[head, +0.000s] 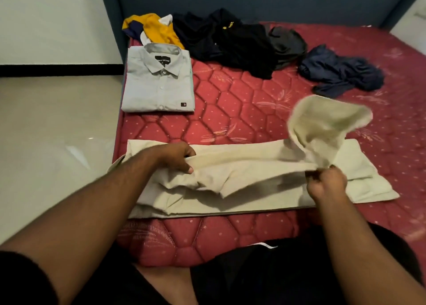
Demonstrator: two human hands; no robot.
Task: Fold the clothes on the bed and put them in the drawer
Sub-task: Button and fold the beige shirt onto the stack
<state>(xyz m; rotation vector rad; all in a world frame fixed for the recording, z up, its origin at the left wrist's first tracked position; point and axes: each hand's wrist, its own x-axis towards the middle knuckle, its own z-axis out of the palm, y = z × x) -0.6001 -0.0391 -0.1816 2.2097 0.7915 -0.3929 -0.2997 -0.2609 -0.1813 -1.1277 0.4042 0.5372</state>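
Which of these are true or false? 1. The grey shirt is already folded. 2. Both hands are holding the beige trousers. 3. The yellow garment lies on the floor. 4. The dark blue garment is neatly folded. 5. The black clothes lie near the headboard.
1. True: the grey shirt lies folded flat, collar up.
2. True: the left hand and right hand both grip the beige trousers.
3. False: the yellow garment lies on the bed, behind the shirt.
4. False: the dark blue garment lies crumpled.
5. True: the black clothes lie in a heap by the headboard.
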